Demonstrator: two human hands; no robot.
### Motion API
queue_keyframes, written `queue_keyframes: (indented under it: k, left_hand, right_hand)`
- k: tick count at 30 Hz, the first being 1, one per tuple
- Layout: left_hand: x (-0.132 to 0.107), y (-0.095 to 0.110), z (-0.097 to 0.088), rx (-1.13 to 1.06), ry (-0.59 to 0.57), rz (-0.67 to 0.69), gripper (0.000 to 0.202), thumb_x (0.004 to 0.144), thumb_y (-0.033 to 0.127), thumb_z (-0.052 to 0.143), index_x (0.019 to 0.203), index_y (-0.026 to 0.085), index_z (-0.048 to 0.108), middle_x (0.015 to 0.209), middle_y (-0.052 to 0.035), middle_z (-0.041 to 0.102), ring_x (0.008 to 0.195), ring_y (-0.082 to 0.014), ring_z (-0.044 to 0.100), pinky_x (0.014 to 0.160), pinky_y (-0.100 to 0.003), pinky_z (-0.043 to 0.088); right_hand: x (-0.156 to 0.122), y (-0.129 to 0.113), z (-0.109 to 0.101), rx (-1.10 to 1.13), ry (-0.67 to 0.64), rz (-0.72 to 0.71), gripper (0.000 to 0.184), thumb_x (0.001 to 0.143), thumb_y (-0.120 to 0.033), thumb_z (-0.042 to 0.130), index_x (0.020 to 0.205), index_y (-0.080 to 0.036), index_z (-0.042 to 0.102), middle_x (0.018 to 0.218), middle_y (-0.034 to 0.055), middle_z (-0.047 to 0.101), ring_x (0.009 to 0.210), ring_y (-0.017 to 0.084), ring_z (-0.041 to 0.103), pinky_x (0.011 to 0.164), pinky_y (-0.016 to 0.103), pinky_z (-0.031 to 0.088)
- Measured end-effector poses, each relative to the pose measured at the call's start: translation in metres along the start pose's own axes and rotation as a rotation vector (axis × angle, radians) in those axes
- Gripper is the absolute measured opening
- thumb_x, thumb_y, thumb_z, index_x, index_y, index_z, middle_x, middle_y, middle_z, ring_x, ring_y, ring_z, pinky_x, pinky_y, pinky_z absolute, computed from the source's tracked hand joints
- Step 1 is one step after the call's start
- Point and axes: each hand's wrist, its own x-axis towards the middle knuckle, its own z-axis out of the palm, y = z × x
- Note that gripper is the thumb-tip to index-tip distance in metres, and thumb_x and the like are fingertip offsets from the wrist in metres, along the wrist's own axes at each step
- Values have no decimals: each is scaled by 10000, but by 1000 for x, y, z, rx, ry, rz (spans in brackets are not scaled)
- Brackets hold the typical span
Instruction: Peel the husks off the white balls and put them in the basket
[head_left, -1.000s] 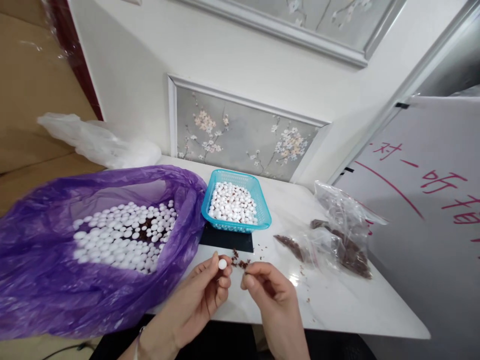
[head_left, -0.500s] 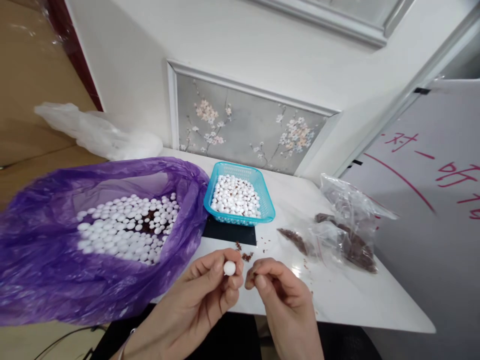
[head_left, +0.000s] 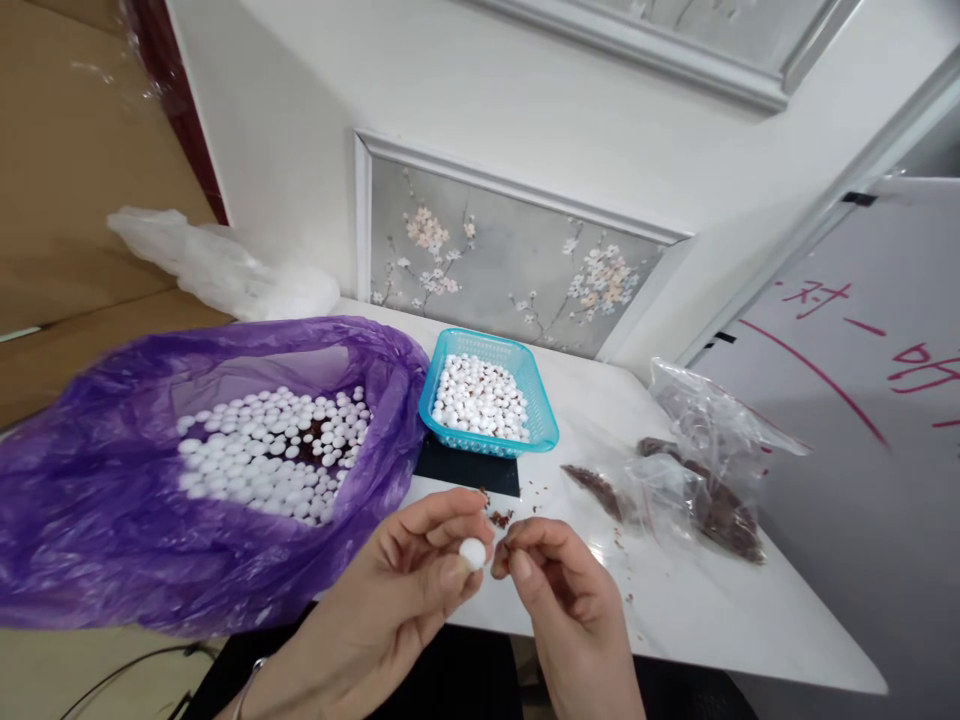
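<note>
The small white ball [head_left: 472, 554] is in the left hand [head_left: 409, 590], which I see from my distant place pinching it between thumb and fingers, so this grip is narrow and full. The ball hangs above the near part of the surface [head_left: 787, 620]. It looks round, and I find no long axis on it.

The right hand [head_left: 574, 600] stays apart from it, but just beside. Counted from the right fingertips, the ball lies at about 9 to 10 o'clock, so this short sideways gap is the relation I consider most important. The right grip is narrow; if its tips touch, or pinch a crumb, I cannot tell.

From the ball, the brown flakes [head_left: 500, 519] are at 1 o'clock, the blue basket [head_left: 551, 435] with many white balls at 12, the purple bag [head_left: 97, 500] near 9 to 10, and the clear bags [head_left: 727, 520] between 2 and 3.
</note>
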Motion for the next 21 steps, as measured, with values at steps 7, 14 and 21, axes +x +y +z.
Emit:
queue_keyframes:
  k: [7,14,21]
  left_hand:
    - [-3,4,4,314,45,190,314,662,108,776,927,271,738,937,-4,670,867,-117,588,753,-148,482]
    - [-5,4,2,583,72,329,239,729,116,712,891,291,732,1151,-17,593,953,-147,577,792,-178,476]
    - [-9,8,10,752,171,410,170,694,126,723,814,239,763,1104,-78,609,971,-213,589,739,-202,503]
  right_hand:
    - [-1,1,2,14,-24,1,129,832,-340,626,833,-213,641,727,2,610,730,144,566,676,238,434]
    - [-5,-7,6,79,6,-63,105,817,-315,646,777,-218,639,742,7,585,706,139,557,644,234,465]
    - [-7,-10,7,75,-18,-81,92,821,-306,641,778,-225,632,726,11,572,704,144,555,634,234,471]
